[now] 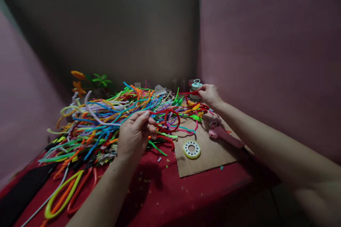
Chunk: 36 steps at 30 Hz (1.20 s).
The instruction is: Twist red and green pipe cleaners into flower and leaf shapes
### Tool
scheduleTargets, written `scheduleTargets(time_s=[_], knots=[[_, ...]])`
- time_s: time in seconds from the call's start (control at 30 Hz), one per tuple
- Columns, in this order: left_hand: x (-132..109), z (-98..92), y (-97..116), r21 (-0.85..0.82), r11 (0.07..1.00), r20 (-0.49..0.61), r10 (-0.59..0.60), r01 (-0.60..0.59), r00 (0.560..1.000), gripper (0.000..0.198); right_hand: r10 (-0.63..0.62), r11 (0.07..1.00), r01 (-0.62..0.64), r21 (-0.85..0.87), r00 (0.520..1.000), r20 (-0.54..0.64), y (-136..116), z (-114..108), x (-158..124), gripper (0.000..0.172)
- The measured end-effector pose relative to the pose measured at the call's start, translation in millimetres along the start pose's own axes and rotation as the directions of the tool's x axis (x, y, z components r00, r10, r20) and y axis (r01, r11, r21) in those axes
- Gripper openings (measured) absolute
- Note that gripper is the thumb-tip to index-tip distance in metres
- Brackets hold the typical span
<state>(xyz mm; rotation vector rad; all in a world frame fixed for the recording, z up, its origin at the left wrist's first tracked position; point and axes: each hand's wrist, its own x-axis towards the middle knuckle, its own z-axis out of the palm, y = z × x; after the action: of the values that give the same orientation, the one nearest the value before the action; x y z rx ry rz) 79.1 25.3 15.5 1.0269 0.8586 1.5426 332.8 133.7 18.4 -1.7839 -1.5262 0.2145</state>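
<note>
Here, my left hand [135, 133] is closed in a pinch, thumb and fingertips gripping one end of a red stem [172, 120], which curls into a loop just right of my fingers and hangs above the desk's [165, 191] red cloth. My right hand [209, 95] is stretched out farther back and to the right, also closed, pinching a red strand close to the spools [196, 88]. I cannot tell for sure whether that strand is the far end of the same stem, since the tangle hides the run between them. The pile [103, 118] of fuzzy stems in many colours spreads across the left and middle of the desk, under and behind my left hand. To the right of the loop lies a brown card [213, 161] with a white ring [191, 149] on it and a pink tool [226, 136] along its right edge, under my right forearm. At the near left, a few yellow and orange loops [64, 193] lie flat. Behind the pile, orange and green flowers [90, 79] stand against the wall [119, 25].
</note>
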Motion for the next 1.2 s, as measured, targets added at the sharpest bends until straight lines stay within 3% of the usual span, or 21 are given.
scheduleTargets(time_s=[0.17,0.3,0.37,0.43,0.5,0.57,0.63,0.8,0.93,1.13,1.2], knots=[[-0.5,-0.1,-1.2,0.010,1.000,-0.005,-0.007,0.007,1.000,0.011,0.022,1.000,-0.021,-0.017,0.999,0.028,5.1,7.2,1.8,0.021],[-0.7,-0.3,-0.6,0.014,1.000,0.013,0.004,-0.004,1.000,0.012,-0.114,0.983,0.100,0.154,0.990,0.082,-26.9,-1.4,-38.2,0.022],[-1.3,-0.2,1.2,0.003,1.000,0.005,0.003,-0.003,1.000,0.011,-0.269,0.835,0.083,0.543,0.924,0.272,-48.6,-3.3,-69.1,0.025],[-1.9,-0.9,3.1,-0.020,1.000,-0.020,0.014,-0.014,1.000,0.011,-0.392,0.606,-0.137,0.784,0.806,0.443,-66.2,0.1,-99.0,0.034],[-2.1,-2.9,4.1,-0.047,0.998,-0.039,0.039,-0.041,0.998,0.011,-0.395,0.442,-0.345,0.828,0.754,0.525,-77.0,9.0,-121.2,0.033],[-1.8,-6.0,4.1,-0.065,0.996,-0.048,0.059,-0.062,0.997,0.011,-0.344,0.359,-0.427,0.830,0.766,0.543,-82.3,21.1,-132.4,0.026],[-0.9,-9.2,3.7,-0.075,0.995,-0.056,0.063,-0.067,0.996,0.011,-0.333,0.312,-0.491,0.814,0.746,0.577,-84.4,32.4,-135.0,0.022],[0.9,-14.9,4.8,-0.073,0.987,-0.071,0.138,-0.143,0.988,0.010,-0.403,0.372,-0.594,0.714,0.589,0.700,-84.9,45.0,-132.5,0.016],[-1.7,-16.5,7.9,-0.066,0.981,-0.048,0.181,-0.184,0.982,0.008,-0.523,0.414,-0.606,0.680,0.453,0.722,-80.5,49.2,-137.8,0.021],[-6.0,-20.3,15.4,-0.052,0.986,-0.045,0.156,-0.158,0.987,0.008,-0.546,0.479,-0.571,0.667,0.401,0.736,-81.9,52.6,-149.7,0.022],[-4.9,-23.9,19.6,-0.098,0.974,-0.046,0.199,-0.203,0.979,0.013,-0.534,0.451,-0.595,0.666,0.418,0.735,-86.8,52.1,-152.2,0.022]])
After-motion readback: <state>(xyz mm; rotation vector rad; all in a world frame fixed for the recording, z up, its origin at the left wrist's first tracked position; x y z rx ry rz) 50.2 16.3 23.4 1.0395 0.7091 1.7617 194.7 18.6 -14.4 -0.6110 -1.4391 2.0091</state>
